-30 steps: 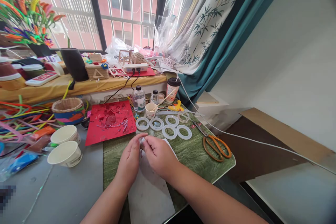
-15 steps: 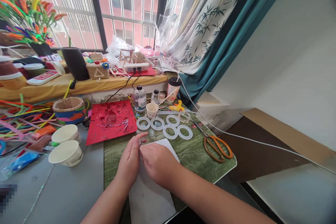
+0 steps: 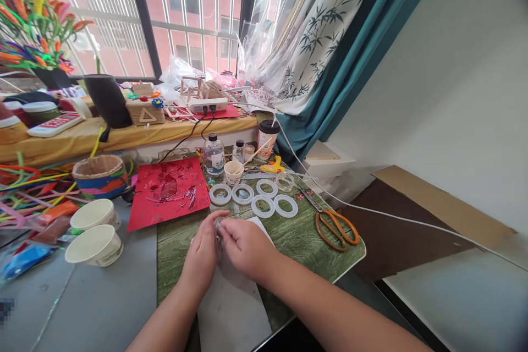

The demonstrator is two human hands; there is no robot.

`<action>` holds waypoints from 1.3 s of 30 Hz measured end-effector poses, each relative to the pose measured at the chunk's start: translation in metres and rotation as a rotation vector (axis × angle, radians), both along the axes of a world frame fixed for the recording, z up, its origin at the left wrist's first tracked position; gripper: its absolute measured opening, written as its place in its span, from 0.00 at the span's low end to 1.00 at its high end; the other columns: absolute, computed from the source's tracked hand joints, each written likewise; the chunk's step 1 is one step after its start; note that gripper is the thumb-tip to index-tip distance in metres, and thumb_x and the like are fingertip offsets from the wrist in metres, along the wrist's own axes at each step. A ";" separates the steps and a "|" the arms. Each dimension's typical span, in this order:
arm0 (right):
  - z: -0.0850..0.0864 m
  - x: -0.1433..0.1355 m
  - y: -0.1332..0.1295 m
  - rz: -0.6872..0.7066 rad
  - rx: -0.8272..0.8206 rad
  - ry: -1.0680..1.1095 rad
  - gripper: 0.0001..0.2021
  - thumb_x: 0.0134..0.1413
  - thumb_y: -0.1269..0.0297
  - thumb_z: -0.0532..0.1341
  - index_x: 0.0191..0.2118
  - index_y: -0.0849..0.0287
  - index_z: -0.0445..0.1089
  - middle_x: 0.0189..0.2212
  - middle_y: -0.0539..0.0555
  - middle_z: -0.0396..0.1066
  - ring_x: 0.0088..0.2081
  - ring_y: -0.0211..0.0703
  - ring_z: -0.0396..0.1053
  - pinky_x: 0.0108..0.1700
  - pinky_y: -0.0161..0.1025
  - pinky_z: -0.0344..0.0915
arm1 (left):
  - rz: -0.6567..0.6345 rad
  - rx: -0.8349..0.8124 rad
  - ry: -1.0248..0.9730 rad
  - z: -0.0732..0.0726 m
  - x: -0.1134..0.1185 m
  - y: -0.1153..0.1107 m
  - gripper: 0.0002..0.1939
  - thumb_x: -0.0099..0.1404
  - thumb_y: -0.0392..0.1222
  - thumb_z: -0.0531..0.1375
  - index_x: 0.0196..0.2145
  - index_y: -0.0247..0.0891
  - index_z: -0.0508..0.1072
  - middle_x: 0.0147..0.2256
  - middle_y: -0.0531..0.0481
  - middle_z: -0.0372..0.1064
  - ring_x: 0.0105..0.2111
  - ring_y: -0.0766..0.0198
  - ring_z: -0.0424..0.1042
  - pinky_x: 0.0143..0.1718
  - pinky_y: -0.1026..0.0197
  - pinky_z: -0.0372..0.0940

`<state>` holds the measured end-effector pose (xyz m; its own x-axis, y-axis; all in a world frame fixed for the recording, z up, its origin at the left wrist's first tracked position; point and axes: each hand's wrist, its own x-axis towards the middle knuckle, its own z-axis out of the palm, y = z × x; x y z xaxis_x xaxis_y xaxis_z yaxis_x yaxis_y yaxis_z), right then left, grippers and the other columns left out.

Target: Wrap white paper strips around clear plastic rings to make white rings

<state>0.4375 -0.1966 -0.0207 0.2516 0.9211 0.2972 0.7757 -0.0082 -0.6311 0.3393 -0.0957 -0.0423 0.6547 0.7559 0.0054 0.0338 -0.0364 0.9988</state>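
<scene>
My left hand (image 3: 201, 256) is closed, fingers together and pointing up, with its palm turned toward the other hand. Against it, my right hand (image 3: 251, 246) is curled into a loose fist. Between the two shows a bit of a small clear, shiny thing (image 3: 219, 229), mostly hidden by the fingers; its kind cannot be made out. Both hands hover over a whitish sheet (image 3: 233, 308) on the green wood-patterned table (image 3: 295, 242). Just beyond them lie several translucent rings (image 3: 263, 206), with a paper cup (image 3: 233, 173) holding a wooden stick behind.
Orange-handled scissors (image 3: 338, 228) lie at the right table edge. To the left are a stained red sheet (image 3: 169, 192) and two white paper bowls (image 3: 94, 246). Bottles (image 3: 214, 155), a lidded drink cup (image 3: 268, 137) and a yellow glue gun (image 3: 273, 165) stand or lie behind; a white cable (image 3: 350, 206) crosses the right side.
The view has shifted slightly to the right. My hands stay together, and the right fingers have moved a little, so more of the clear thing shows.
</scene>
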 end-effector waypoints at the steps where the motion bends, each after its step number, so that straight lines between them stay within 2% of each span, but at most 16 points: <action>1: 0.000 0.000 0.000 0.030 0.004 -0.029 0.11 0.65 0.70 0.52 0.29 0.56 0.57 0.25 0.50 0.65 0.27 0.39 0.60 0.30 0.37 0.51 | 0.003 -0.032 -0.015 0.000 0.000 0.001 0.27 0.71 0.62 0.48 0.48 0.41 0.77 0.42 0.45 0.76 0.42 0.55 0.73 0.46 0.55 0.67; 4: 0.001 -0.001 0.000 0.147 -0.004 -0.155 0.08 0.59 0.72 0.56 0.29 0.56 0.59 0.25 0.50 0.67 0.27 0.41 0.61 0.31 0.38 0.51 | 0.014 -0.145 -0.055 0.000 -0.001 0.003 0.28 0.71 0.64 0.49 0.48 0.41 0.76 0.41 0.46 0.75 0.36 0.59 0.73 0.39 0.58 0.68; 6: 0.003 0.000 0.003 0.098 -0.014 -0.145 0.08 0.61 0.72 0.55 0.30 0.56 0.60 0.26 0.51 0.68 0.28 0.41 0.62 0.31 0.38 0.51 | -0.001 -0.159 -0.029 -0.001 -0.002 0.005 0.28 0.71 0.65 0.49 0.51 0.42 0.75 0.43 0.46 0.75 0.35 0.60 0.72 0.36 0.60 0.68; 9: 0.003 -0.001 0.007 0.014 -0.005 -0.065 0.09 0.65 0.71 0.52 0.31 0.56 0.61 0.28 0.51 0.69 0.29 0.40 0.64 0.32 0.37 0.53 | -0.012 -0.144 0.011 -0.002 -0.003 0.008 0.28 0.71 0.64 0.48 0.51 0.43 0.75 0.45 0.46 0.75 0.39 0.60 0.73 0.39 0.61 0.67; 13: -0.001 -0.004 0.007 0.138 -0.005 -0.127 0.08 0.58 0.73 0.57 0.29 0.56 0.60 0.26 0.50 0.67 0.27 0.41 0.61 0.31 0.38 0.52 | 0.009 -0.206 -0.048 -0.001 -0.002 0.009 0.25 0.72 0.62 0.49 0.47 0.42 0.75 0.41 0.47 0.76 0.37 0.59 0.73 0.40 0.59 0.68; 15: -0.001 -0.003 0.006 0.106 0.000 -0.085 0.08 0.59 0.73 0.55 0.29 0.56 0.60 0.26 0.50 0.67 0.27 0.40 0.62 0.31 0.37 0.52 | -0.002 -0.187 -0.034 0.000 -0.001 0.008 0.25 0.72 0.61 0.49 0.48 0.42 0.75 0.41 0.47 0.76 0.36 0.59 0.73 0.38 0.59 0.68; 18: 0.001 -0.002 0.006 0.009 0.014 0.008 0.10 0.64 0.72 0.52 0.30 0.56 0.59 0.26 0.50 0.67 0.27 0.39 0.62 0.31 0.36 0.52 | 0.003 -0.101 0.009 0.000 0.000 0.007 0.25 0.71 0.61 0.49 0.48 0.42 0.75 0.44 0.46 0.76 0.39 0.58 0.74 0.40 0.58 0.68; 21: 0.003 -0.003 0.006 0.088 0.018 -0.045 0.09 0.61 0.72 0.55 0.29 0.56 0.59 0.25 0.49 0.65 0.27 0.39 0.60 0.30 0.37 0.51 | 0.020 -0.127 -0.031 0.001 -0.001 0.008 0.24 0.72 0.60 0.49 0.46 0.41 0.76 0.43 0.45 0.77 0.39 0.57 0.75 0.42 0.58 0.69; 23: 0.003 -0.003 0.006 0.119 0.009 -0.060 0.08 0.59 0.73 0.56 0.29 0.56 0.60 0.25 0.49 0.66 0.27 0.39 0.60 0.31 0.37 0.51 | 0.023 -0.156 -0.041 0.002 -0.001 0.007 0.24 0.71 0.60 0.49 0.46 0.41 0.75 0.43 0.45 0.77 0.37 0.57 0.75 0.40 0.58 0.69; 26: 0.006 -0.001 0.008 0.027 -0.010 0.033 0.11 0.64 0.72 0.53 0.29 0.57 0.61 0.26 0.49 0.67 0.27 0.38 0.61 0.31 0.36 0.53 | 0.009 -0.157 0.004 0.003 -0.001 0.007 0.25 0.70 0.60 0.50 0.48 0.40 0.75 0.45 0.43 0.77 0.39 0.56 0.75 0.35 0.58 0.70; 28: 0.008 -0.001 0.008 0.009 -0.015 0.049 0.12 0.66 0.71 0.53 0.28 0.57 0.60 0.25 0.49 0.66 0.27 0.38 0.61 0.31 0.36 0.53 | 0.013 -0.165 0.000 0.003 -0.001 0.007 0.25 0.70 0.60 0.50 0.47 0.40 0.76 0.44 0.43 0.77 0.40 0.55 0.76 0.36 0.58 0.70; 32: 0.010 -0.004 0.008 0.112 -0.031 0.014 0.10 0.62 0.72 0.56 0.28 0.57 0.61 0.26 0.49 0.66 0.28 0.38 0.60 0.31 0.36 0.53 | 0.029 -0.141 -0.034 0.004 -0.002 0.008 0.23 0.70 0.58 0.50 0.45 0.40 0.76 0.42 0.45 0.78 0.39 0.56 0.76 0.39 0.57 0.70; 36: 0.010 -0.005 0.010 -0.023 -0.045 0.096 0.13 0.66 0.71 0.53 0.27 0.57 0.59 0.23 0.48 0.63 0.25 0.37 0.58 0.29 0.35 0.50 | 0.026 -0.107 0.022 0.005 -0.002 0.008 0.22 0.70 0.56 0.50 0.45 0.41 0.77 0.44 0.45 0.78 0.42 0.55 0.76 0.40 0.57 0.71; 39: 0.008 -0.007 0.012 0.033 -0.045 0.063 0.12 0.62 0.71 0.56 0.26 0.57 0.58 0.23 0.47 0.62 0.25 0.37 0.56 0.29 0.35 0.48 | 0.055 -0.105 -0.015 0.004 -0.002 0.009 0.22 0.71 0.57 0.49 0.43 0.41 0.77 0.42 0.45 0.78 0.42 0.55 0.76 0.44 0.55 0.71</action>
